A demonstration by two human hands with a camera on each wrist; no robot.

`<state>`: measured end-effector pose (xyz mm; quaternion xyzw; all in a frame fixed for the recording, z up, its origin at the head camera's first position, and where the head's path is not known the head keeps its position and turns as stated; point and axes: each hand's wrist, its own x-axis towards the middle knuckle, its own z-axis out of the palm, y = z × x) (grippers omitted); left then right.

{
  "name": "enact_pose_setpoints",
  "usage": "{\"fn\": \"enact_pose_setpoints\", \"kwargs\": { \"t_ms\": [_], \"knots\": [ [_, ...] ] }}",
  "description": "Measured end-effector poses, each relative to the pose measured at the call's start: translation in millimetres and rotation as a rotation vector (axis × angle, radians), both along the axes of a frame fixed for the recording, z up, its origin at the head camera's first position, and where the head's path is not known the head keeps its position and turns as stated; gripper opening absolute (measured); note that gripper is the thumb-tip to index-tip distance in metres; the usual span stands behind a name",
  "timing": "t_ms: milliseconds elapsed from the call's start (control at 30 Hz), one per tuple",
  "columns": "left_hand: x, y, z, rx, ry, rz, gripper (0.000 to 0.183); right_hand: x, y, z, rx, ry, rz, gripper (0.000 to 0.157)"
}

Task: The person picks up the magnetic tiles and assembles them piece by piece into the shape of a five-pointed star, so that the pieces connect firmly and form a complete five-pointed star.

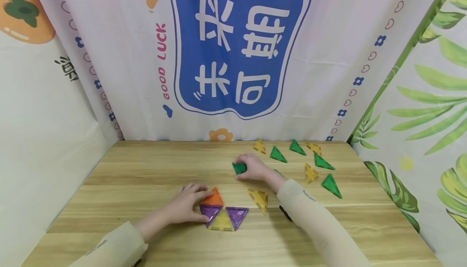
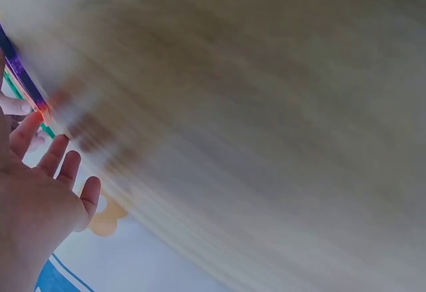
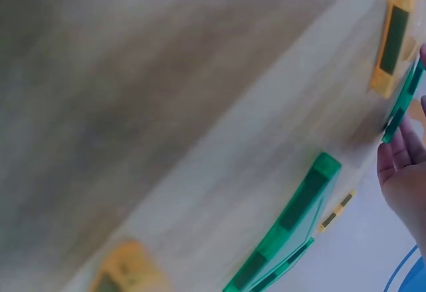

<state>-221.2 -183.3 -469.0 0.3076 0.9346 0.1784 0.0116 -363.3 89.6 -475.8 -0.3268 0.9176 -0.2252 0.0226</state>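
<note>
My right hand (image 1: 254, 166) pinches a green magnetic tile (image 1: 239, 167) between thumb and fingers over the middle of the table. In the right wrist view the same hand (image 3: 405, 172) appears at the right edge with the green tile's narrow side (image 3: 399, 109). Lower left, my left hand (image 1: 187, 205) rests its fingertips against an orange triangular tile (image 1: 213, 198) and its thumb on a purple triangular tile (image 1: 210, 213). A yellow triangular tile (image 1: 221, 221) and a second purple triangular tile (image 1: 237, 216) adjoin these in a flat row. Fairly straight fingers (image 2: 68, 169) show in the left wrist view.
Right of the row lies a loose yellow tile (image 1: 260, 199). Several green tiles (image 1: 331, 186) and yellow tiles (image 1: 311, 174) are scattered at the back right of the wooden table (image 1: 146, 169). A printed cloth (image 1: 233, 125) hangs along the table's far edge.
</note>
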Motion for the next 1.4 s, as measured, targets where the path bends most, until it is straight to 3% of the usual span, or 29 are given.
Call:
{"fn": "enact_pose_setpoints", "kwargs": {
  "t_ms": [200,567,833,1200,1400],
  "knots": [
    [-0.5,-4,0.5,-0.019,0.015,-0.005,0.08,6.7,2,3.7,-0.038,-0.046,0.068,0.051],
    [-3.5,-20,-4.5,-0.033,-0.005,0.0,0.079,33.3,-1,17.4,-0.097,-0.166,0.18,0.036],
    [-6.5,-25,-3.8,-0.023,-0.019,-0.013,0.08,43.9,2,19.7,-0.116,-0.274,0.207,0.03],
    [-8.0,-25,-1.4,-0.03,-0.019,-0.009,0.08,44.4,4,15.6,-0.119,-0.258,0.218,0.031],
    [-6.4,-24,1.6,-0.022,-0.029,-0.005,0.08,42.8,3,15.0,-0.11,-0.183,0.248,0.035]
  ]
}}
